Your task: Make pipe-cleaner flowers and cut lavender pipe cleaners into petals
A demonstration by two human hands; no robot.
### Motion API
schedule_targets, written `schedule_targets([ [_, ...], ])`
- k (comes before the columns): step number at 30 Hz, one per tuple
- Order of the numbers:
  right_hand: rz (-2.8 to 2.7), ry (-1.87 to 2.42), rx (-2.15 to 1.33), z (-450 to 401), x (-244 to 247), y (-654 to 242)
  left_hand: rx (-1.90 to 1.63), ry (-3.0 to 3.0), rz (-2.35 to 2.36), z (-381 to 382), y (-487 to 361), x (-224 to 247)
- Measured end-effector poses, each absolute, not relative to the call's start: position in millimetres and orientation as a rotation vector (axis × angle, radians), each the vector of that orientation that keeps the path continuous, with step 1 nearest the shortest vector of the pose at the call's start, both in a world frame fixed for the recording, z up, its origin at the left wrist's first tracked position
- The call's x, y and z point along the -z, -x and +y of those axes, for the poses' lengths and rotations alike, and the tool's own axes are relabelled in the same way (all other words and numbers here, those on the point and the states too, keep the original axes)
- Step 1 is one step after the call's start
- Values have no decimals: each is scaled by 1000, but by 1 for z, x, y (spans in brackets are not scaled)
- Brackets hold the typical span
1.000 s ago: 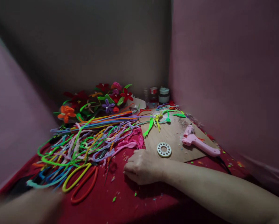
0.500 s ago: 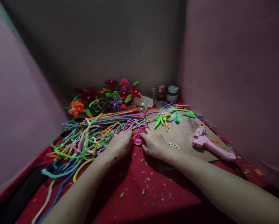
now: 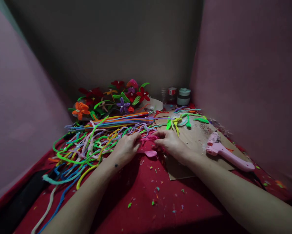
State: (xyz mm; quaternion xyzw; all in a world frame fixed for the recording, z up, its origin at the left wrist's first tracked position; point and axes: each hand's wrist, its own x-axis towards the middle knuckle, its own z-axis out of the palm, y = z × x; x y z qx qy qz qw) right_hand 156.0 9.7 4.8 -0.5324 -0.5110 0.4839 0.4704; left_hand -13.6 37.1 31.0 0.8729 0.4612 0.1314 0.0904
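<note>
Pink pipe cleaners (image 3: 149, 139), bent into a loose shape, stretch between my two hands above the red cloth. The left end is pinched in my left hand (image 3: 128, 145), whose fingers are closed. My right hand (image 3: 172, 145) has its thumb and forefinger on the right end, fingers curled together. Just below them lies a flat, light pink piece with a rounded end (image 3: 150, 153); its left part runs toward my left hand and its kind is unclear. Beside my left hand a tangle of coloured pipe cleaners (image 3: 87, 146) spreads out.
A pink glue gun (image 3: 230, 156) rests on the cardboard (image 3: 194, 136) at the right. Pipe-cleaner flowers (image 3: 123, 105) stand at the back, behind a straight bundle of pipe cleaners (image 3: 118, 121). A lidded jar (image 3: 184, 97) is near the wall. Scraps dot the red cloth (image 3: 136, 191).
My hands have moved slightly apart, drawing the pink pipe cleaners out between them. The light pink piece now shows more clearly below. The view has shifted a little.
</note>
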Motion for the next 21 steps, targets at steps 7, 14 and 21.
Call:
schedule_targets([
  [7, -1031, 1145, -1196, 3, -20, -170, -604, -2490, 1398, 41, 10, -30],
  [14, -914, 1056, -1146, 10, -17, -178, -349, -2492, 1218, 57, -6, -35],
  [21, -918, 996, -1331, 9, -13, -174, -523, -2252, 1139, 62, -34, -35],
])
